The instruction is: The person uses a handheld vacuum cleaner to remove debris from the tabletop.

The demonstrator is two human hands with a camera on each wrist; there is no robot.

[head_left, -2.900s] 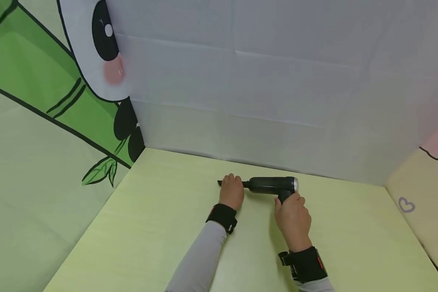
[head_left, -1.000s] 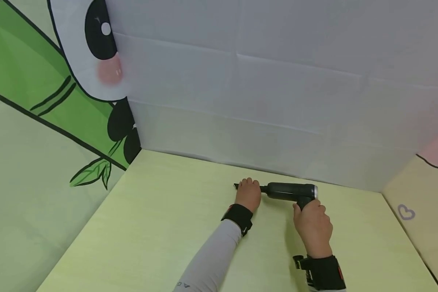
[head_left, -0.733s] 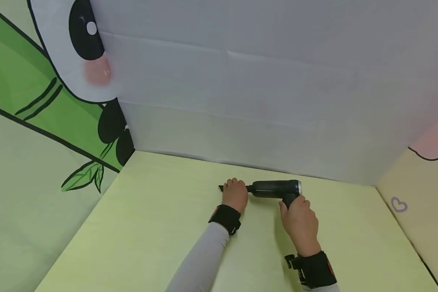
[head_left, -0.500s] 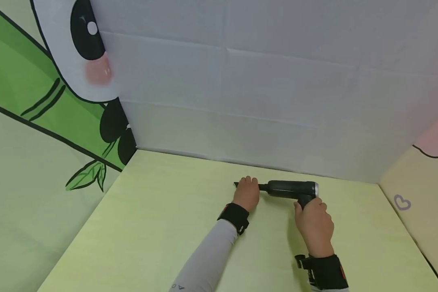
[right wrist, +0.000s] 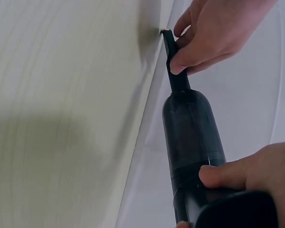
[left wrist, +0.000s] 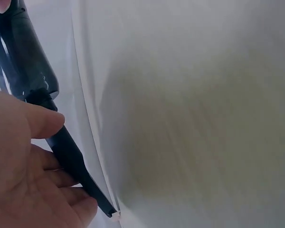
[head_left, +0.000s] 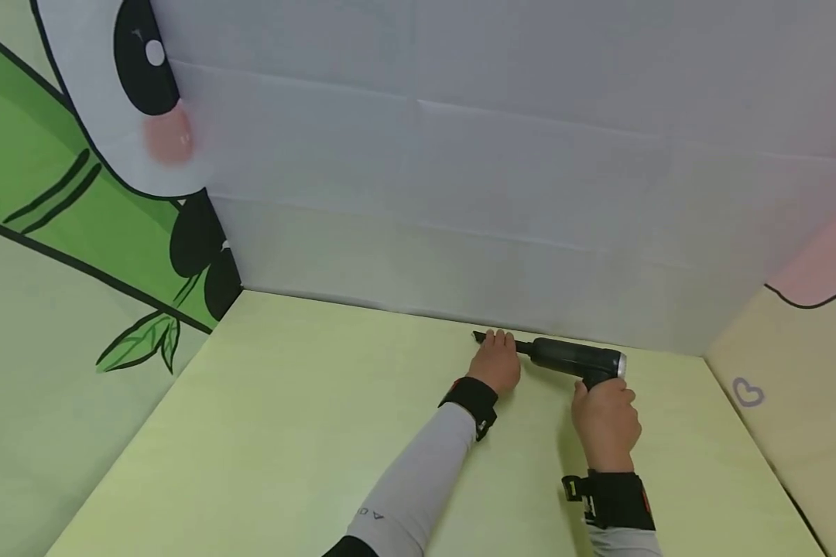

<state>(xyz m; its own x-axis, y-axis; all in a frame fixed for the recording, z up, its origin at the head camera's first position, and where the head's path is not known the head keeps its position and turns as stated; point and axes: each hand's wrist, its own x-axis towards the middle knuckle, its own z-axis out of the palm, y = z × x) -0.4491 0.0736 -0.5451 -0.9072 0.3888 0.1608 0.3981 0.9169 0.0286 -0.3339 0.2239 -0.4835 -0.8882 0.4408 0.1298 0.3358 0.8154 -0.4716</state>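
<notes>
A black handheld vacuum cleaner point(head_left: 574, 357) with a narrow nozzle lies across both hands, near the back edge of the table. My right hand point(head_left: 606, 425) grips its handle, and the right wrist view shows the thumb point(right wrist: 228, 175) against the body. Farther left, my left hand point(head_left: 496, 363) holds the slim nozzle point(left wrist: 69, 152) between thumb and fingers. In the left wrist view the nozzle's tip is at the seam between tabletop and back wall, beside a small pale bit point(left wrist: 116, 216). Most of the handle is hidden by the right hand.
The pale yellow tabletop point(head_left: 306, 433) meets a grey-white cloth wall point(head_left: 418, 193) along the back. A side wall with a green bamboo print point(head_left: 97, 201) stands at the left. Another side wall point(head_left: 808, 418), beige with a small heart, stands at the right.
Both hands have carried the vacuum cleaner left and right over the table, then rightward and closer to the back wall. The grips look the same. The head view has shifted slightly.
</notes>
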